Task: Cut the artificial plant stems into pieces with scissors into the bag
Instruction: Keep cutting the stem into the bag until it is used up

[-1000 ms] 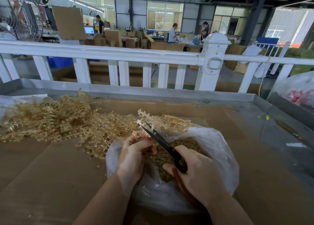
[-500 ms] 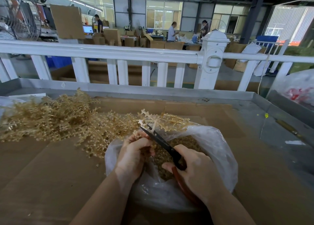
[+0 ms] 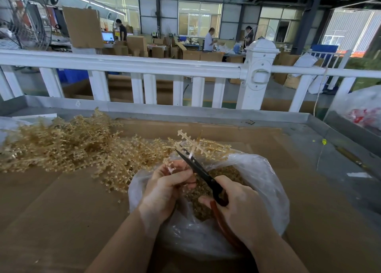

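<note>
My left hand pinches a pale gold plastic plant stem that sticks up over the clear plastic bag. My right hand grips the dark scissors by their red-brown handles, and the blades lie against the stem just above my left fingers. The bag stands open under both hands and holds many small cut gold pieces. A big heap of uncut gold stems lies to the left on the cardboard.
Brown cardboard covers the metal tray table. A white fence rail runs along the far edge. Another clear bag with red contents sits at the right. People work among boxes far behind.
The scissor blades have closed onto the stem. My left hand has turned the stem slightly, so its branched top stands higher above the bag.
</note>
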Motion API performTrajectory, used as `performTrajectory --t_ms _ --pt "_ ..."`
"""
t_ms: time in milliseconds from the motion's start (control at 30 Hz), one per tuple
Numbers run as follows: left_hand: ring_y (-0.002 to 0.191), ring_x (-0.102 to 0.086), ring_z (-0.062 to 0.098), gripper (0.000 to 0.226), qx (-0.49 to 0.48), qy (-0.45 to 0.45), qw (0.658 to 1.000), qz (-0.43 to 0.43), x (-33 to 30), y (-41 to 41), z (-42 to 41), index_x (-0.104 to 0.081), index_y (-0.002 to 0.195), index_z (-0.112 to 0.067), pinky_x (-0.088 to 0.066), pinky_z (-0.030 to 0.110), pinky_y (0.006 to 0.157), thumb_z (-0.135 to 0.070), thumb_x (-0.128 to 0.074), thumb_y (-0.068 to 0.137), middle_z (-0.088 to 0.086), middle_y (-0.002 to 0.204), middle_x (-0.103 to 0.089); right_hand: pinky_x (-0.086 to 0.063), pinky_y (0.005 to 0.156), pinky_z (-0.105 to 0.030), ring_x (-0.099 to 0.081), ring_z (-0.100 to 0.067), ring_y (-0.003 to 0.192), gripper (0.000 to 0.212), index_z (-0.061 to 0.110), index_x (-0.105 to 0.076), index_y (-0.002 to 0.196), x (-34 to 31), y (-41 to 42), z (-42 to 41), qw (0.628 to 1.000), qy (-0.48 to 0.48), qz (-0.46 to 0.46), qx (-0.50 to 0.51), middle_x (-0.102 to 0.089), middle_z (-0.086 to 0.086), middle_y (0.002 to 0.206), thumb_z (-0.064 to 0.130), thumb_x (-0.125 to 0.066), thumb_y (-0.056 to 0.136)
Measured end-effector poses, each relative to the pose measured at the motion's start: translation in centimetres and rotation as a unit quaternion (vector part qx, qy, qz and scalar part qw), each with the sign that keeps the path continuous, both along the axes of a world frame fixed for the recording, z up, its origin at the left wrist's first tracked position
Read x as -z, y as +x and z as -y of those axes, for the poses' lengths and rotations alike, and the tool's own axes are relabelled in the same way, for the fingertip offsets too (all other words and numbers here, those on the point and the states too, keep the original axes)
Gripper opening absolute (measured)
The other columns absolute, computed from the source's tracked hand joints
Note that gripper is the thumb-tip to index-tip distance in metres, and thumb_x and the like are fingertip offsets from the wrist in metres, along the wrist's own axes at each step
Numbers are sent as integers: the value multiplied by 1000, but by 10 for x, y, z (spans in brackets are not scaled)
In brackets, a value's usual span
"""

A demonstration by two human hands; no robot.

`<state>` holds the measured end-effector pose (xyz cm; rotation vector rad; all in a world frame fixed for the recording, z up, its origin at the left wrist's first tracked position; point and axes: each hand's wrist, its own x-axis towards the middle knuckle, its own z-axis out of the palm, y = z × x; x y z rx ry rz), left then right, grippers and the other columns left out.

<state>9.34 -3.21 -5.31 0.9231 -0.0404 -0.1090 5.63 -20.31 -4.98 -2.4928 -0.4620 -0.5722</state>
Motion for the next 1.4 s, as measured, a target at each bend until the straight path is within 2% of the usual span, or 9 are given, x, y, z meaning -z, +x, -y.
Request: performTrajectory --t_ms 167,300,400,533,800,933,1000,1200,1400 --pt "61 -66 19 21 7 -5 1000 10 0 0 0 -63 85 2 -55 25 54 7 -65 65 14 76 -69 -33 54 -8 -48 -1 61 34 32 -60 94 1 1 1 1000 -1 -6 -1 -57 16 70 63 -58 78" --pt "62 -67 19 30 -28 -9 1000 -3 -1 -2 3 -58 92 -1 -56 25 55 7 -66 64 14 79 -68 -36 57 -7 -47 4 63 33 37 -57 94 1 0 1 1000 -5 -6 4 -55 18 71 66 -54 78" --pt "60 -67 18 28 -79 -26 996 -7 -1 -2 3 -55 89 -6 -55 24 54 6 -64 65 10 73 -67 -35 56 -7 -49 1 65 32 37 -57 94 0 -1 0 1000 -18 -8 6 -55 18 72 64 -54 77" --pt "56 -66 14 23 -109 -35 993 -8 -3 -3 4 -52 81 -9 -54 22 52 14 -54 79 4 65 -65 -31 56 -5 -49 1 66 30 34 -59 95 -1 -2 0 1000 -25 -8 1 -56 17 73 58 -62 76" --pt "52 -65 14 25 -125 -42 991 -14 -5 -3 5 -50 81 -8 -55 21 52 18 -49 84 8 63 -65 -29 59 -4 -52 0 69 37 32 -59 97 -1 -3 -1 999 -39 -9 -4 -60 15 77 62 -52 76" --pt "54 -67 15 24 -143 -54 988 -32 -6 -3 6 -52 93 -4 -55 20 50 18 -50 83 15 75 -65 -29 59 -4 -50 1 69 40 33 -59 98 -1 -2 -1 999 -43 -10 -5 -59 16 77 64 -46 77" --pt "55 -68 16 26 -147 -59 987 -36 -7 -3 6 -52 97 -4 -55 21 50 19 -50 83 15 73 -66 -31 59 -5 -52 -1 70 41 33 -59 98 0 -1 -1 999 -42 -13 -7 -59 15 77 66 -44 77" --pt "58 -69 17 24 -144 -56 986 -55 -7 -4 4 -54 89 -5 -54 21 49 17 -51 82 13 75 -67 -32 57 -5 -52 0 69 35 35 -58 98 0 -1 0 999 -40 -24 -14 -58 17 76 62 -57 77" --pt "57 -68 17 19 -128 -73 987 -69 -11 -3 5 -56 104 0 -54 22 48 7 -52 88 12 74 -68 -33 58 -5 -51 2 69 34 36 -58 98 1 -1 1 999 -31 -19 -14 -57 19 76 62 -56 76"
